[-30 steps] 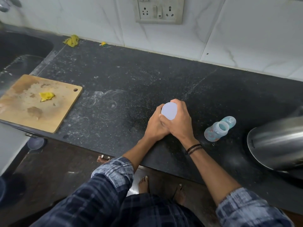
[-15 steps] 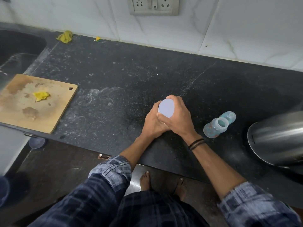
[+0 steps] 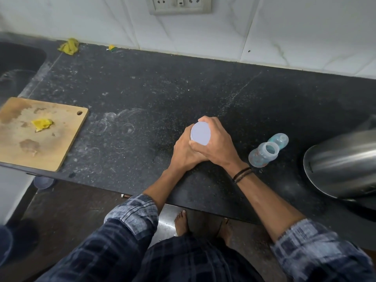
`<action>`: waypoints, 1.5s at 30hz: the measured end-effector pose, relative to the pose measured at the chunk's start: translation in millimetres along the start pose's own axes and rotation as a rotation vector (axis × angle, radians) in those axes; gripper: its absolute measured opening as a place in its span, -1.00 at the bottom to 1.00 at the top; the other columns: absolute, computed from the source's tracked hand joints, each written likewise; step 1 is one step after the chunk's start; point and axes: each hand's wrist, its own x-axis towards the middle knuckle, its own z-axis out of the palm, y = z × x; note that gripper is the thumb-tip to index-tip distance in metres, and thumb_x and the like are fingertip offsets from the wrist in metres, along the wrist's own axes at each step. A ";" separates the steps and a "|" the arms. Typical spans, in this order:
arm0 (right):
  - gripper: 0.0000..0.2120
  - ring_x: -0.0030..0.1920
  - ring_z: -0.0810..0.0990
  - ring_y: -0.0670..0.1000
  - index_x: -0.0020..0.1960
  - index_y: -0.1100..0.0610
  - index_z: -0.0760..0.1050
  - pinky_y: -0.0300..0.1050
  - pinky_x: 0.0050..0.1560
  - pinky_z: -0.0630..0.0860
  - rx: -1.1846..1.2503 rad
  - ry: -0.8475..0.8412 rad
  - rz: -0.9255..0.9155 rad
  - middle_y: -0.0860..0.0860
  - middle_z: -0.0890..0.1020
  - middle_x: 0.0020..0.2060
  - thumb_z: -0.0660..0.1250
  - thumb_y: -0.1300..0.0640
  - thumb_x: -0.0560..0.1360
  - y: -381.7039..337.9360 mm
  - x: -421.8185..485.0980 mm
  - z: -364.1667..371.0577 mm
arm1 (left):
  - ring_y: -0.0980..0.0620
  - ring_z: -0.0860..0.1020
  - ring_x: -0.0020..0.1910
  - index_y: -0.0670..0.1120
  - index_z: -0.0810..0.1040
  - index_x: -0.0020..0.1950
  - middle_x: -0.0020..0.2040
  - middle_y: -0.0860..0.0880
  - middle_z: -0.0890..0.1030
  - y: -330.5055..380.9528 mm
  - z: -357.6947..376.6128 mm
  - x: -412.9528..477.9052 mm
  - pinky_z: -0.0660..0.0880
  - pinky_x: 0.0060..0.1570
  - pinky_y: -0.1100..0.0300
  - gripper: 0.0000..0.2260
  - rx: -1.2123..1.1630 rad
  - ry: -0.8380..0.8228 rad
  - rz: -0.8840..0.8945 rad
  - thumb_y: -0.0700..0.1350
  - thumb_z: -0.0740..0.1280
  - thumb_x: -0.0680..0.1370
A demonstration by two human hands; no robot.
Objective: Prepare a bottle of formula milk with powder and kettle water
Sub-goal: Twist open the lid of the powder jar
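Both forearms reach forward out of rolled checked sleeves and meet near the middle of the dark stone table point(image 3: 142, 88). The right hand point(image 3: 215, 145) arches over a small round container point(image 3: 200, 133) with a flat, pale lavender top. Its fingers point(image 3: 206, 120) curl round the far rim and its thumb presses against the near rim. The left hand point(image 3: 183, 153) is tucked under and against the right, wrapped round the container's body below the top. Only its back and knuckles show, as its fingertips are hidden on the far side.

The two hands cover nearly all of the container's wall, so no label can be read. Whether its base sits on the table cannot be told.

Just to the right of the right wrist, apart from the hand, the baby bottle point(image 3: 263, 154) stands with its mouth open. Its blue teat cap point(image 3: 279, 140) lies just behind it. Farther right, the steel kettle point(image 3: 343, 161) is cut off by the frame edge. A wooden chopping board point(image 3: 40, 135) overhangs the table's front edge at the left.
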 end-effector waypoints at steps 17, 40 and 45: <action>-0.28 0.24 0.38 -0.12 0.43 0.08 0.40 -0.14 0.16 0.44 -0.036 -0.021 -0.072 0.04 0.48 0.31 0.60 -0.10 0.38 14.0 6.8 4.4 | 0.54 0.38 0.25 0.14 0.35 0.47 0.23 0.43 0.43 -2.2 -1.8 0.3 0.32 0.17 0.46 -0.08 -0.008 -0.006 0.003 0.41 0.54 0.20; -0.31 0.24 0.38 -0.18 0.40 0.08 0.44 -0.36 0.16 0.37 0.004 -0.144 -0.147 -0.09 0.46 0.27 0.64 0.00 0.35 17.3 13.4 -5.4 | 0.12 0.50 0.23 0.03 0.40 0.46 0.23 0.22 0.50 -6.5 -6.1 7.2 0.52 0.24 0.20 -0.09 0.018 -0.066 0.036 0.27 0.55 0.15; -0.31 0.25 0.43 -0.08 0.39 0.09 0.44 -0.42 0.14 0.34 0.004 -0.236 -0.180 -0.12 0.43 0.25 0.65 0.06 0.35 19.6 17.1 -13.2 | 0.08 0.52 0.21 0.03 0.40 0.44 0.21 0.18 0.52 -8.4 -9.9 11.1 0.55 0.19 0.10 -0.10 0.021 -0.109 0.053 0.21 0.53 0.13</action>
